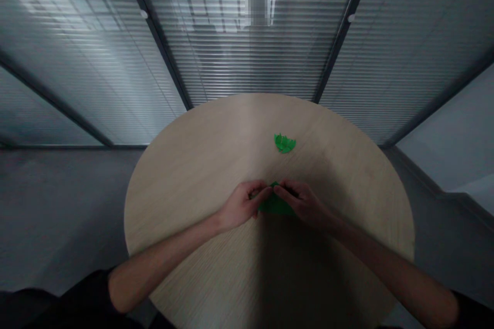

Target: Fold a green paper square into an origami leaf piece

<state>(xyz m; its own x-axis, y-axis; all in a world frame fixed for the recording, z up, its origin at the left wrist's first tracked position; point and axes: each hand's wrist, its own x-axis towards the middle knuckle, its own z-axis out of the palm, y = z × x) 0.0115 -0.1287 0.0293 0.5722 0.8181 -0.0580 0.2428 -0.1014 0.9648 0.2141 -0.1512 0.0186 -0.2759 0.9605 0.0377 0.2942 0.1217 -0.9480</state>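
Plain black sleeves (both forearms bare below).

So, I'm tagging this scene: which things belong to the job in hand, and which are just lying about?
Apparently in use:
green sheet
left hand and right hand, holding it
table, underneath

Apparently lying about:
jagged green piece, untouched

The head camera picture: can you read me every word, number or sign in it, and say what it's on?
There are none that I can read.
The held green piece, the jagged green shape and the table show no writing.
The pixelated patch is too blurred to tell.
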